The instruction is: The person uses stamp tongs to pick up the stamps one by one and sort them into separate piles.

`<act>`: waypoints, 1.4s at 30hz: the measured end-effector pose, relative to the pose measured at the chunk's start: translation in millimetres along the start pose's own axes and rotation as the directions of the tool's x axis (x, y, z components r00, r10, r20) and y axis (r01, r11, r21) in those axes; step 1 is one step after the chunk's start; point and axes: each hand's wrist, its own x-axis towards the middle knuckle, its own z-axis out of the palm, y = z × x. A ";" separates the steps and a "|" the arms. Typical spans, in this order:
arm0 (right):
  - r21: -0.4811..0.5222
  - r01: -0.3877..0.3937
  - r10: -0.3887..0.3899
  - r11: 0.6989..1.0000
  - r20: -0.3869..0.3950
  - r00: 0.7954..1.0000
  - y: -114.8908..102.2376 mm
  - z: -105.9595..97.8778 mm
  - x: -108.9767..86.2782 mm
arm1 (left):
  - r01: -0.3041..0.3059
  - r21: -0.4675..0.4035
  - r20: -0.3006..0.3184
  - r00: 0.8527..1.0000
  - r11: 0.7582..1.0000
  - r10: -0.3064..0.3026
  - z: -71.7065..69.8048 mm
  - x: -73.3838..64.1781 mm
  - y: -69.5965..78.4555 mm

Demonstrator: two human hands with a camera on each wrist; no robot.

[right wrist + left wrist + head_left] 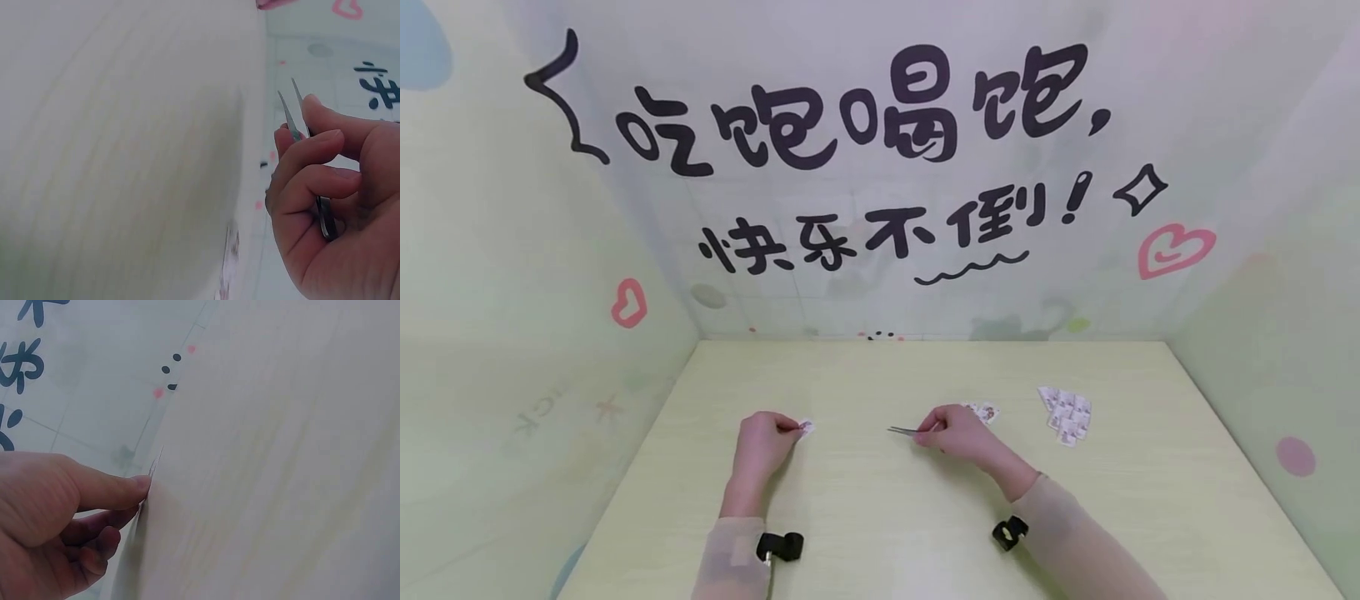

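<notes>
My left hand pinches a small printed card or sticker sheet between thumb and fingers, over the left part of the table. In the left wrist view the thin sheet appears nearly edge-on at the fingertips. My right hand grips metal tweezers, whose tips point left toward the middle of the table. The right wrist view shows the tweezer tips spread apart, with nothing between them. Just behind the right hand lie a few small printed pieces, partly covered by it.
To the right, a group of overlapping small printed pieces lies on the pale wooden table. A lettered backdrop rises at the table's back edge, with side panels at left and right. Black camera straps circle both wrists.
</notes>
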 end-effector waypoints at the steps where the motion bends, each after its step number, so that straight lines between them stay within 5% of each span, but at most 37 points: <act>1: -0.004 0.020 -0.020 1.000 0.011 1.000 -3.7 8.1 3.8 | 0.001 -0.001 0.001 1.000 1.000 -0.001 0.5 0.5 -0.1; 8: -0.041 0.070 -0.068 0.997 0.047 0.997 -22.0 56.0 30.3 | -0.004 -0.017 0.014 1.000 1.000 0.005 2.7 4.4 -0.7; 14: -0.030 0.056 -0.055 0.998 0.034 0.998 -35.1 77.5 40.4 | 0.004 -0.040 0.030 1.000 0.999 -0.003 0.1 4.1 -2.1; 42: -0.045 0.031 -0.032 0.999 -0.031 0.999 -56.7 113.2 63.1 | 0.027 -0.047 0.041 0.999 0.999 -0.025 -4.1 2.1 -6.1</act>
